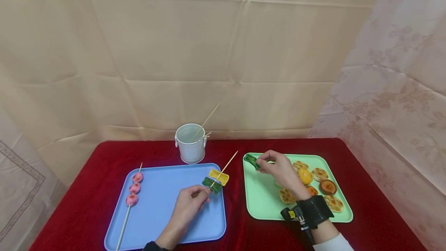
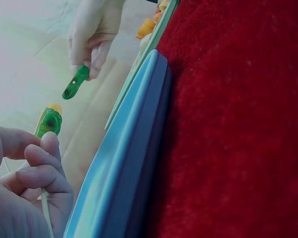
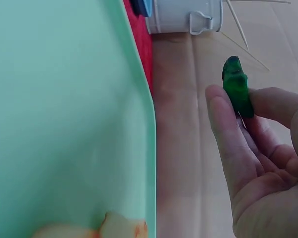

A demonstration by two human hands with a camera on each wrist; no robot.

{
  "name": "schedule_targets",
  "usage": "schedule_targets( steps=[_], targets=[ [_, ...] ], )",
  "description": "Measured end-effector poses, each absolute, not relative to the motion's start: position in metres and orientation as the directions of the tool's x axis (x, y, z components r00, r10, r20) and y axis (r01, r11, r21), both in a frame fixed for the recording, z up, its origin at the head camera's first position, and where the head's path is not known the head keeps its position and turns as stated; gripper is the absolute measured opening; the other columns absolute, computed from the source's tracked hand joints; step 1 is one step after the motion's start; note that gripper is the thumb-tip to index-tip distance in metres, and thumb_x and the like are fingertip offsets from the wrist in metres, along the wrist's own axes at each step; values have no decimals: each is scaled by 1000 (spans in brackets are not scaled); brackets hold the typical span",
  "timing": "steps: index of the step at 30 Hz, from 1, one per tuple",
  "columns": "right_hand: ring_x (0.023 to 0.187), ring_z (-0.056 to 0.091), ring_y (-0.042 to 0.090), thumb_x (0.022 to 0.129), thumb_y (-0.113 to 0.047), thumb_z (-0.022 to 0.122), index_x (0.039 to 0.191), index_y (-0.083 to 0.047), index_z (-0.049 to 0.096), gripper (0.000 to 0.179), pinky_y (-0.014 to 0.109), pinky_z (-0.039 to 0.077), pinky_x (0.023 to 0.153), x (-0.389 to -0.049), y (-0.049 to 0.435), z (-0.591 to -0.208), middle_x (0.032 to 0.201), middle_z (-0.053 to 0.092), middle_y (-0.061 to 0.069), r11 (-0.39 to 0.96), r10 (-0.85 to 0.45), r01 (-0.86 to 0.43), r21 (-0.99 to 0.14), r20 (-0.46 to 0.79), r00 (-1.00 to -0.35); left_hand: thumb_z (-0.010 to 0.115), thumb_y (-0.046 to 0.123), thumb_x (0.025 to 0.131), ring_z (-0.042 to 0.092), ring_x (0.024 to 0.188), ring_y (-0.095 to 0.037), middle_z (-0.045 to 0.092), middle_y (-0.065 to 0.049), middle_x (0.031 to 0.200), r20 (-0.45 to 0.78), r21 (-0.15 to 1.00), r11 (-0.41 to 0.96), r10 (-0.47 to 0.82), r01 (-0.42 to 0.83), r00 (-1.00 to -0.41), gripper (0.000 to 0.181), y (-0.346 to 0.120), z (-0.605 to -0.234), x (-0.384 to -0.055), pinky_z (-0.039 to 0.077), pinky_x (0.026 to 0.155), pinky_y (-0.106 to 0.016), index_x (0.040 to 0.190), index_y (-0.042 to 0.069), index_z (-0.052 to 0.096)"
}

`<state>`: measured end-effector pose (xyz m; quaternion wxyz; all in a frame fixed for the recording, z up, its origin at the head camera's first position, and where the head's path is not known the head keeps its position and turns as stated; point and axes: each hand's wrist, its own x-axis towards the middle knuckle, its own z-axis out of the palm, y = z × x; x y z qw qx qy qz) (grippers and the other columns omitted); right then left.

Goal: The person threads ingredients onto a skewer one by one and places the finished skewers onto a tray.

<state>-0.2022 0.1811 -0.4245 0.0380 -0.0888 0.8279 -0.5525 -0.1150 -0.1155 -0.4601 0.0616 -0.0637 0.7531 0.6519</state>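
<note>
My left hand (image 1: 188, 204) pinches a wooden skewer (image 1: 231, 159) over the right side of the blue tray (image 1: 156, 189). Threaded on that skewer are a yellow pepper piece (image 1: 224, 178) and, nearer my fingers, a green pepper piece (image 1: 216, 188). The skewer's bare tip points up and to the right. Between thumb and fingers, my right hand (image 1: 280, 169) holds another green pepper piece (image 3: 236, 87), above the left back part of the green tray (image 1: 259, 200). In the left wrist view a small hole shows in this loose piece (image 2: 77, 82), which is apart from the skewer.
A skewer with several pink shrimp-like pieces (image 1: 134, 188) lies along the blue tray's left side. Behind the trays stands a white bucket (image 1: 191, 151) with thin skewers (image 1: 211, 115). Lotus root slices (image 1: 319, 174), a mushroom (image 1: 328, 187) and a yellow-orange piece (image 1: 304, 176) lie on the green tray.
</note>
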Motion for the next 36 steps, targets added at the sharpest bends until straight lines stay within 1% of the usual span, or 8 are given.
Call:
schedule_targets(
  steps=[6,9,13,17,21,28,36],
  targets=[
    [90,75,38,98,-17,73,107,5,68,25,31,61,78,-206,171,-421,105,70,19,327,-112,-91,-941,57,-992,70,14,92,50,58,-10,67,-3,70,-178,974,141,-2,-176,-984,20,-114,-461,-114,38,54,-22,101,-2,76],
    [90,75,38,98,-19,73,107,4,69,25,30,60,77,-209,167,-421,105,71,18,332,-71,-76,-940,55,-996,70,12,91,50,59,-10,67,-3,71,-173,975,143,18,-169,-985,19,-113,-462,-113,39,54,-21,100,-3,76],
    [89,75,37,99,-16,72,107,5,69,23,29,60,76,-212,163,-423,104,71,19,324,-44,-61,-944,49,-998,69,10,90,50,58,-9,67,-3,71,-164,977,144,35,-158,-986,18,-112,-463,-113,39,53,-21,99,-3,76],
    [88,75,37,99,-14,72,107,6,69,22,28,60,76,-213,160,-425,103,71,20,305,-39,-57,-951,47,-998,69,10,89,49,58,-9,66,-2,70,-166,975,157,48,-157,-985,17,-112,-464,-112,38,53,-21,98,-3,77],
    [88,75,34,99,-16,72,108,5,69,23,28,60,77,-213,157,-425,103,72,19,301,-45,-62,-952,51,-998,69,10,90,49,59,-10,66,-1,70,-172,973,164,57,-161,-983,17,-111,-465,-112,38,52,-21,98,-3,76],
    [91,74,38,99,-19,72,109,4,68,25,30,60,79,-211,153,-426,106,72,18,283,-82,-70,-957,49,-995,69,11,90,50,60,-10,67,-1,70,-183,971,165,61,-170,-981,18,-111,-466,-111,39,53,-21,99,-3,76],
    [91,74,41,100,-17,71,108,4,68,22,30,60,78,-210,150,-429,107,72,18,282,-104,-97,-955,71,-992,69,11,90,50,59,-10,66,0,70,-181,971,167,53,-170,-982,18,-112,-466,-112,39,53,-21,99,-2,76]
  ],
)
